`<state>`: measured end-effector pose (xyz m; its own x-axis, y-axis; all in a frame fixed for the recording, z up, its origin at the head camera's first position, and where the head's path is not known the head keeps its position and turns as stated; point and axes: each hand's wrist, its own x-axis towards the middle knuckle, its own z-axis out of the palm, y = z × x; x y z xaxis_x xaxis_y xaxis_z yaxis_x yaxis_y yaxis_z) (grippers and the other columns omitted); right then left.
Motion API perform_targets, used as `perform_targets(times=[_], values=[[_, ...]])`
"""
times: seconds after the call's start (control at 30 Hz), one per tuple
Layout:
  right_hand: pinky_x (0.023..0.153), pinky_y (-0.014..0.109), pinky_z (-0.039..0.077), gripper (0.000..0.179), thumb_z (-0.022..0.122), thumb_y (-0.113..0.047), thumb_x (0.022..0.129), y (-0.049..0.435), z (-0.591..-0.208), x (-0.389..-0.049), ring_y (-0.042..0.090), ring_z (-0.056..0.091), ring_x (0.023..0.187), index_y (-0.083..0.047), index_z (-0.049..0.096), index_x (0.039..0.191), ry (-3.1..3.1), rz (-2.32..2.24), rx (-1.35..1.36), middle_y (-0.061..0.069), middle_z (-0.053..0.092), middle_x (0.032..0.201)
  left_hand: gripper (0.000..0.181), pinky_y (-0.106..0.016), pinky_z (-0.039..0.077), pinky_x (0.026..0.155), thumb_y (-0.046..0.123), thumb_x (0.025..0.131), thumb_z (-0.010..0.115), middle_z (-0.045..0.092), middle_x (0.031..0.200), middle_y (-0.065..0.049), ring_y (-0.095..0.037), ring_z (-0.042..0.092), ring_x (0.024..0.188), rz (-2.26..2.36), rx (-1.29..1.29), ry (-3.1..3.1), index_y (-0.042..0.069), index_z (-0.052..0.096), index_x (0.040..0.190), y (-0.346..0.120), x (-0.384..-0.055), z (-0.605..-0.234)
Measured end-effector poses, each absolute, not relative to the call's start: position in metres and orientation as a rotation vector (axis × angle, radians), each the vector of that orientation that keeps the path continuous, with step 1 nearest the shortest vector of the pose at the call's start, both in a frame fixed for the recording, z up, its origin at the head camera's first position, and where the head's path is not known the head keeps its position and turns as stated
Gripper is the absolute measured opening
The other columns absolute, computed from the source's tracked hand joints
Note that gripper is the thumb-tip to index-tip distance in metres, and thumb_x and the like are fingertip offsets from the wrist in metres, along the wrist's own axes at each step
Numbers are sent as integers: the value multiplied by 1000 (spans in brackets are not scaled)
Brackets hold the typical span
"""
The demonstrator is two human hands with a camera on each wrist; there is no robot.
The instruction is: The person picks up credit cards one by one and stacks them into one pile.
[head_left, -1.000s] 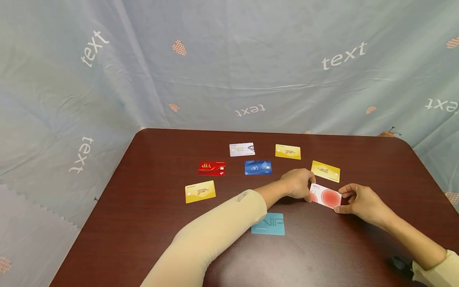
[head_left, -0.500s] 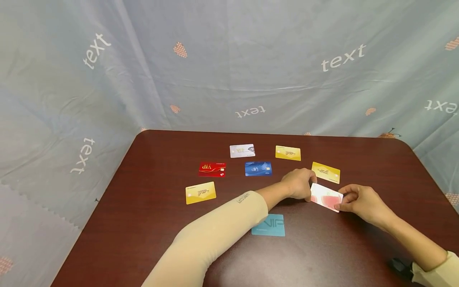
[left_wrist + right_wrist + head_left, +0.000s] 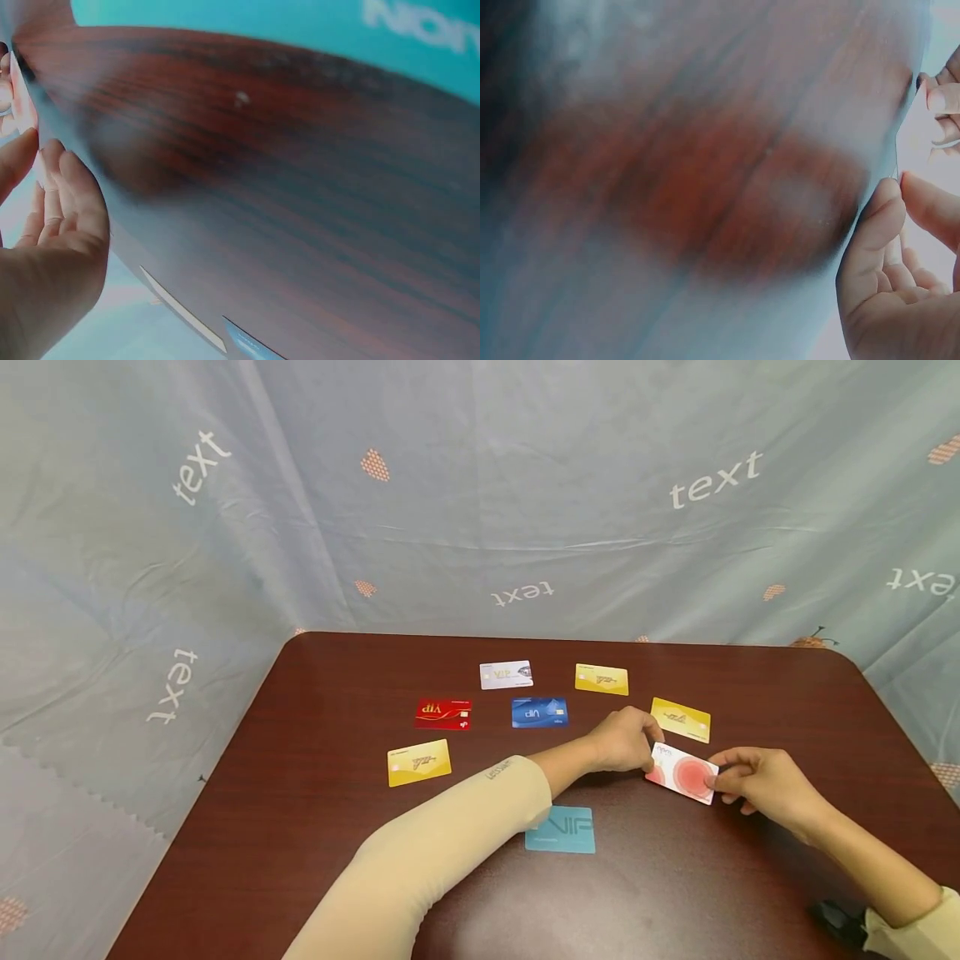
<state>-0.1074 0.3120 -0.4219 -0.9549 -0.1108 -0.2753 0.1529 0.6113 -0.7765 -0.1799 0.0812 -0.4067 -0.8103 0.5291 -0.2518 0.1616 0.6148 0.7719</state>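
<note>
Right grip has shifted its thumb up the right edge of the white-and-red card since half a second ago; glare's off the face. Nearly closed, pinching that end; left grip likewise pinches the left end. Card sits between both grips, over the right half of the bench, yellow card lying just behind. Can't tell if the held card touches the bench. Teal card lies nearer, partly hidden by the left sleeve.

White card: red circles. Table: dark red-brown, wood-grained. Curtain: grey-blue, white lettering.
</note>
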Motion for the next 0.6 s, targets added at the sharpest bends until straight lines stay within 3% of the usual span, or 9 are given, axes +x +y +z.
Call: perform_targets(times=[0.17, 0.37, 0.6], values=[[64, 31, 59, 38, 77, -12, 95, 312, -422, -107, 16, 69, 75, 10, 66, 123, 2520, -1334, 49, 8, 77, 89, 32, -20, 50, 55, -12, 81, 81, 65, 63, -3, -13, 61, 56, 1215, 508, 2248, 2, 70, 107, 77, -179, -406], [68, 33, 63, 41, 75, -7, 96, 310, -420, -107, 17, 73, 78, 15, 61, 127, 2440, -1452, 44, 12, 77, 93, 31, -25, 59, 59, -17, 82, 76, 67, 66, -9, -18, 64, 58, 1342, 447, 2118, -1, 67, 108, 72, -178, -406], [69, 34, 63, 43, 75, -6, 96, 304, -419, -108, 19, 73, 77, 16, 59, 129, 2391, -1510, 15, 13, 76, 93, 32, -27, 60, 61, -20, 83, 73, 67, 68, -10, -17, 64, 59, 1411, 411, 2053, -3, 67, 108, 64, -177, -405]])
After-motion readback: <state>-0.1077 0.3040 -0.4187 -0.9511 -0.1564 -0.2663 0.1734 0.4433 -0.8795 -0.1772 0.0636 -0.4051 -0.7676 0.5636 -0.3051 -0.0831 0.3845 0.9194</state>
